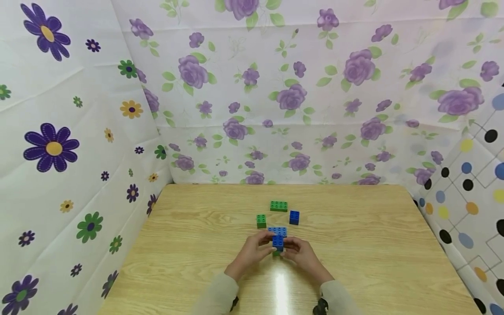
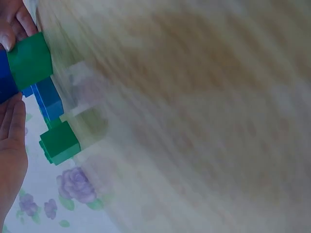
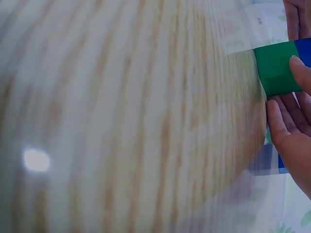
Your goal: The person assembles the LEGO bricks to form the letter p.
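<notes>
A dark blue block (image 1: pixel 278 242) sits on top of a green block (image 1: pixel 277 253), stacked near the middle of the table. My left hand (image 1: pixel 253 251) pinches the stack from the left, and my right hand (image 1: pixel 303 255) holds its right side. In the left wrist view the green block (image 2: pixel 30 60) is below the blue one (image 2: pixel 6 77), between both hands. The right wrist view shows the green block (image 3: pixel 278 68) with fingers on either side. Just behind the stack lies a lighter blue block (image 1: pixel 278 231).
Beyond the hands on the wooden table (image 1: pixel 189 240) are a small green block (image 1: pixel 261 221), a longer green block (image 1: pixel 278 206) and a small dark blue block (image 1: pixel 294 217). Flowered cloth (image 1: pixel 236 109) hangs behind, with patterned cloths at both sides.
</notes>
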A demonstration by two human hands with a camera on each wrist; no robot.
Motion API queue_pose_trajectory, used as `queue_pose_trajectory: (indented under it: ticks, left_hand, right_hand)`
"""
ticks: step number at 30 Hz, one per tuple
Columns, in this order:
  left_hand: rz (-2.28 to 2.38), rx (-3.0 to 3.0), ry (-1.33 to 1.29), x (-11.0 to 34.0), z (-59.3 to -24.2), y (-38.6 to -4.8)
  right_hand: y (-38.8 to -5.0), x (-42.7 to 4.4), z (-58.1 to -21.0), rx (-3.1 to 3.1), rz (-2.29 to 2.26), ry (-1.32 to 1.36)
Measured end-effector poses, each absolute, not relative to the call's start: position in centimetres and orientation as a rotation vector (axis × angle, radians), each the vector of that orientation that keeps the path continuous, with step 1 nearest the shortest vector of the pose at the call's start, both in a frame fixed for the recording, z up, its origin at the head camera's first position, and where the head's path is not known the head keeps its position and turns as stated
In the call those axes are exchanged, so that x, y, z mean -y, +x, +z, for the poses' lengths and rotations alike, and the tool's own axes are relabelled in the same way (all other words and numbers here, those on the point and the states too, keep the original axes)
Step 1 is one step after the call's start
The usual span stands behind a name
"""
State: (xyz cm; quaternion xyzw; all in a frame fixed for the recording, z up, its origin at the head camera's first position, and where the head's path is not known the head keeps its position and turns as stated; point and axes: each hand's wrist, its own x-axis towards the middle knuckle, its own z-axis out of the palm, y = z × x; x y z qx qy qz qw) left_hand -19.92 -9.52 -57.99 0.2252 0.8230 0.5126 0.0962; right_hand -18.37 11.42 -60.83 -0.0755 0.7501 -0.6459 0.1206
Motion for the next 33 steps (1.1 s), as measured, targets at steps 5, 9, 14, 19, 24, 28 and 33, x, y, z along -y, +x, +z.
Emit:
queue_pose_trajectory:
  ticks: [5, 9, 14, 19, 24, 28, 33]
  left_hand:
    - [1.602, -2.401, 0.624, 9.3, -58.2, -19.4]
    - [1.594, -2.405, 0.615, 9.3, -58.4, -19.2]
    - [1.555, -2.42, 0.618, 9.3, -58.7, -19.3]
    - [1.515, -2.434, 0.621, 9.5, -58.9, -19.5]
    - [1.512, -2.442, 0.626, 9.5, -59.0, -19.6]
    - [1.529, -2.438, 0.623, 9.4, -59.0, -19.7]
    - [1.56, -2.429, 0.603, 9.3, -58.9, -19.6]
  right_hand:
    - [-17.9, -11.4, -59.1, -2.184, -1.882, -0.242]
    - [-18.3, -11.4, -60.3, -2.195, -1.882, -0.263]
    - [-18.8, -11.5, -61.4, -2.229, -1.831, -0.263]
    - [-18.9, -12.0, -61.2, -2.221, -1.793, -0.32]
    - [-19.0, -12.7, -60.4, -2.241, -1.793, -0.303]
    - [-19.6, -13.0, -59.9, -2.291, -1.832, -0.263]
    - [-20.6, -13.2, -59.9, -2.296, -1.915, -0.222]
